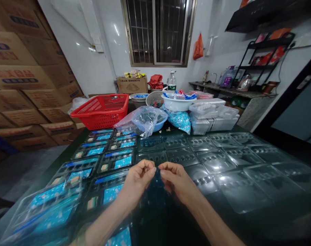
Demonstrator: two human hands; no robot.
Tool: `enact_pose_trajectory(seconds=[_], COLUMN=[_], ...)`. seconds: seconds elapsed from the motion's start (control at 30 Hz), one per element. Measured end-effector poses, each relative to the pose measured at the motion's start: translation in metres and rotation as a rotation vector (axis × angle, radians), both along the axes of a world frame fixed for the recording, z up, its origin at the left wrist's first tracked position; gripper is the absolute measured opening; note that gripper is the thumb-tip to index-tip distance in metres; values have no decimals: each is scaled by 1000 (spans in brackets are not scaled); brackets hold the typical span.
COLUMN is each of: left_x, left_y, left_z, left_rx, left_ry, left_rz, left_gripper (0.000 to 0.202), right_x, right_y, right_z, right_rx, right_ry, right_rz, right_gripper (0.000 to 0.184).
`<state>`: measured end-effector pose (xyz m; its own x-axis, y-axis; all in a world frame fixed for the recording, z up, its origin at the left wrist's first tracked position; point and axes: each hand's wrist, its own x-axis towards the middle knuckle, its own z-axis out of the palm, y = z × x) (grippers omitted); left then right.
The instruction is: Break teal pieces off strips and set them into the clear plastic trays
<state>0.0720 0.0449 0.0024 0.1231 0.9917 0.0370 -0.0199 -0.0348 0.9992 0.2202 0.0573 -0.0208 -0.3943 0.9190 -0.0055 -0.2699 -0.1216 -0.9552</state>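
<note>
My left hand (142,175) and my right hand (174,176) meet over the middle of the table, thumb against fingertips on each. A dark, see-through bluish thing (156,188) shows blurred between and below them; I cannot make out what it is. Left of my hands stand rows of clear plastic trays (104,157) holding blue pens (119,152), blue patterned packets (123,162) and small striped blocks (92,203). To the right lie rows of unfilled clear trays (217,160).
Behind the trays stand a red basket (104,109), a light-blue basin (157,126) under plastic film, a white basin (178,104) of blue items, a blue patterned bag (179,119) and stacked clear containers (211,123). Cardboard cartons (22,78) are piled at the left.
</note>
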Motion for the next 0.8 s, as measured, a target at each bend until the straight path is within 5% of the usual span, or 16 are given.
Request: enact_pose_trajectory(seconds=[0.17,0.33,0.5,0.6,0.7,0.8], left_x=[5,9,2,-1,-3,-5], left_y=[-1,-5,9,16,17,16], left_z=[-3,-5,-6,-8,-10,-12], left_rx=[16,-89,-353,-447,-495,-481], left_ry=[2,-199,-390,-431,-447,-416], left_rz=[-6,34,115,82,25,26], left_gripper=[19,17,25,18,14,16], right_x=[-1,-9,-7,-5,-4,-4], right_y=[6,5,0,2,7,13], right_z=[-3,-7,-4,-1,-1,-2], right_rx=[-132,-229,276,558,662,602], right_ry=[163,183,-197,-375,-468,-467], right_rz=[44,20,-323,-288,-244,-221], right_gripper=[17,21,24,27,19,14])
